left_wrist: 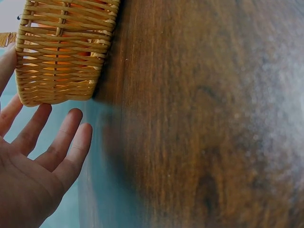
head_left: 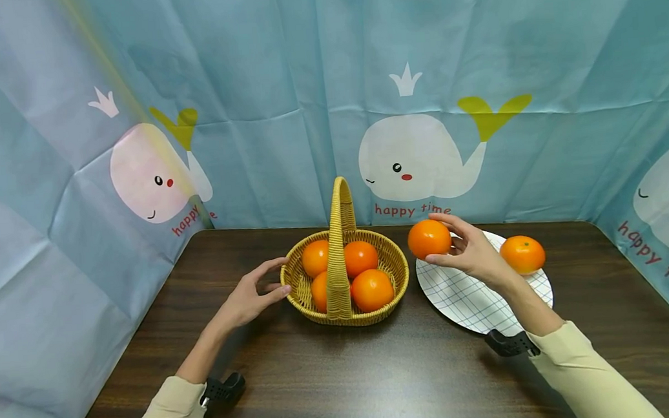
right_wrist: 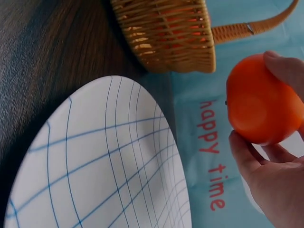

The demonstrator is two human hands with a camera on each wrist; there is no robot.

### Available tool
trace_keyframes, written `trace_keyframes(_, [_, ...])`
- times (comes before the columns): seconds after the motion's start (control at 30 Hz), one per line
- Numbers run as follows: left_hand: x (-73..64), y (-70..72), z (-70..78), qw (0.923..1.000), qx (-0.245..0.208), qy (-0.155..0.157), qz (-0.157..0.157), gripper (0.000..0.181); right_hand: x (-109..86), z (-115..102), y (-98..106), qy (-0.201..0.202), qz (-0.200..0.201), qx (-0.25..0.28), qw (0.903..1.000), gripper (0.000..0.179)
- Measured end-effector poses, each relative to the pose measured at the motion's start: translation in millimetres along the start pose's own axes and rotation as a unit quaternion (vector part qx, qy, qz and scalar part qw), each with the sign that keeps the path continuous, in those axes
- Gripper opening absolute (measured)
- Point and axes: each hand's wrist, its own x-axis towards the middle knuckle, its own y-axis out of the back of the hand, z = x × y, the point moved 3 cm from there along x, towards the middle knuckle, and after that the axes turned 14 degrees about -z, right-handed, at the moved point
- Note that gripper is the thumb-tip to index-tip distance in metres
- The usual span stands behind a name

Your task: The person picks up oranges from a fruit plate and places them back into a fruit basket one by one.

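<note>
My right hand (head_left: 478, 257) grips an orange (head_left: 429, 238) between thumb and fingers, raised over the left edge of a white plate (head_left: 463, 297) with blue grid lines. A second orange (head_left: 523, 254) sits on the plate's far right side. The yellow wicker basket (head_left: 350, 318), with a tall arched handle, stands left of the plate and has several oranges (head_left: 373, 290) inside. At the basket's left rim is my left hand (head_left: 253, 297), fingers spread and extended. In the left wrist view its fingertips touch or nearly touch the woven wall.
All of this stands on a dark wooden table (head_left: 346, 376). Blue curtains (head_left: 261, 162) printed with white whales hang behind the table and along both sides.
</note>
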Motion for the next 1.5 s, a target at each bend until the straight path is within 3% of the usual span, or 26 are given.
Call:
trace_keyframes(0.37, [-0.2, -0.3, 0.4, 1.0000, 0.000, 0.005, 0.002, 0.060, 8.9, -6.5, -11.6, 0.012, -0.013, 0.017, 0.9997, 0.077])
trace_keyframes(1.1, [0.1, -0.4, 2.5, 0.9999, 0.006, 0.011, 0.007, 0.061, 32.7, -14.7, -41.7, 0.081, -0.041, 0.037, 0.9952, 0.074])
trace_keyframes(1.5, [-0.1, -0.4, -0.5, 0.9999, 0.006, 0.008, 0.007, 0.059, 40.8, -15.1, -56.3, 0.088, -0.058, 0.065, 0.9923, 0.075])
